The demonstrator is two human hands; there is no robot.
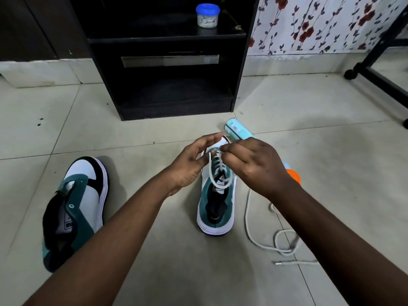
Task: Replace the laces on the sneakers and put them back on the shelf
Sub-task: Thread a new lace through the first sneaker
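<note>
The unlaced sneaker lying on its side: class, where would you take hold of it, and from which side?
Probably grip the unlaced sneaker at its open collar, coming from above. It lies on its side on the floor, clear of both hands, with the opening exposed.

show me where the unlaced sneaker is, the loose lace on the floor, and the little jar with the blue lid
unlaced sneaker [84, 195]: head view, on its white side panel.
loose lace [246, 219]: head view, on the long straight run of the cord on the floor.
jar with the blue lid [207, 9]: head view, on the blue lid.
</note>
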